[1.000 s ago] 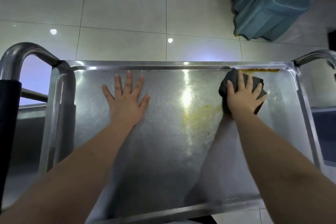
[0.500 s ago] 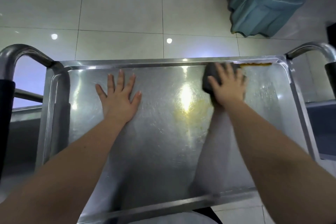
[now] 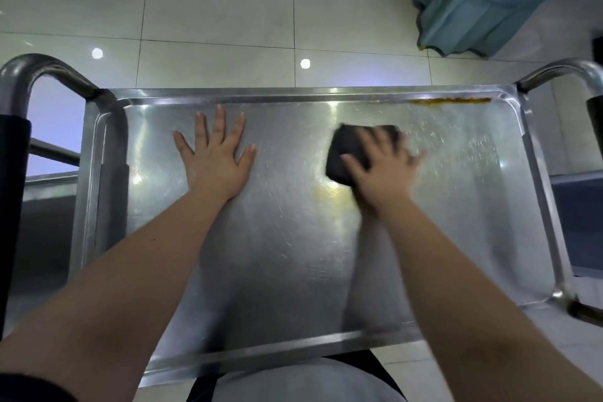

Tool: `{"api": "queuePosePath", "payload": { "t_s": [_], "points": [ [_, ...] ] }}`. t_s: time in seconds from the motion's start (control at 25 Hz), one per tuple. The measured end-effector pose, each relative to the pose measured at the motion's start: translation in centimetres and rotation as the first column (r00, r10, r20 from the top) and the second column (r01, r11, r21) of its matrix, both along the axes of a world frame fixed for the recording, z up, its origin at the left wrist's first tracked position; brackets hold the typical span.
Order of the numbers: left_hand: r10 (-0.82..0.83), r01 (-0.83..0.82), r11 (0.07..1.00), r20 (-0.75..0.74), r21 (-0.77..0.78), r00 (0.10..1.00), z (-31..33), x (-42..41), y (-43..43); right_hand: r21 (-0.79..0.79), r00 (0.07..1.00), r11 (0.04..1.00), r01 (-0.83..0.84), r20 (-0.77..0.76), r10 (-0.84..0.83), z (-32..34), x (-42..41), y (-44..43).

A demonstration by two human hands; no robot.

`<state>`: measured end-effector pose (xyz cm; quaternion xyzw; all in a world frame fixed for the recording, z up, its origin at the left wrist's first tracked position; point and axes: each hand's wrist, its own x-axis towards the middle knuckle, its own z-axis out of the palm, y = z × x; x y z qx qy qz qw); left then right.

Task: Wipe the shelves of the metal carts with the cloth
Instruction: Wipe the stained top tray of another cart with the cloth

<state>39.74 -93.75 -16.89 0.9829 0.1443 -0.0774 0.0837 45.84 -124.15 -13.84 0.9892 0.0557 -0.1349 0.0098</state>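
The cloth (image 3: 349,153) has been drawn from the far right corner leftward and then back toward the middle of the top shelf (image 3: 293,287); it is now pressed flat under the spread, motion-blurred fingers of the right hand (image 3: 381,173), just beside a yellowish smear (image 3: 329,192) that looks fainter than a second ago; the left hand (image 3: 215,157) has been kept splayed flat on the metal, bracing the cart; the orange streak (image 3: 450,102) along the far rim is untouched, so that edge is judged still to be wiped.

Left hand (image 3: 215,157) lay flat, palm down, fingers spread; right hand (image 3: 381,170), blurred, pressed down with fingers splayed.
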Motion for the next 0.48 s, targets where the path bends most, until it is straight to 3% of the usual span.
{"api": "queuePosePath", "payload": {
  "t_s": [0.08,0.16,0.2,0.28,0.4,0.48],
  "points": [
    [-0.004,0.004,1.000,0.008,0.010,1.000,-0.1,-0.1,-0.1,-0.075,0.966,0.964,0.255,-0.022,-0.257,0.7,1.1,-7.3],
    [-0.003,0.003,1.000,0.012,0.015,1.000,-0.2,0.1,-0.1,-0.105,0.934,0.929,0.354,-0.018,-0.358,1.2,0.7,-8.1],
    [-0.006,0.006,1.000,0.008,0.014,1.000,-0.2,0.1,-0.1,-0.100,0.947,0.942,0.320,0.002,-0.322,0.9,0.2,-5.7],
    [-0.012,0.012,1.000,0.006,0.012,1.000,-0.1,0.1,-0.1,0.002,0.996,0.996,0.094,-0.004,-0.094,0.0,-1.8,1.5],
    [-0.023,0.023,1.000,-0.018,0.015,1.000,0.2,0.0,0.3,0.100,0.948,0.943,-0.316,-0.009,0.319,-0.4,-6.4,10.4],
    [-0.041,0.041,0.999,-0.015,-0.016,0.999,0.8,-0.1,0.0,0.135,0.938,0.929,-0.344,0.006,0.347,-0.2,-6.0,9.1]
  ]
}}
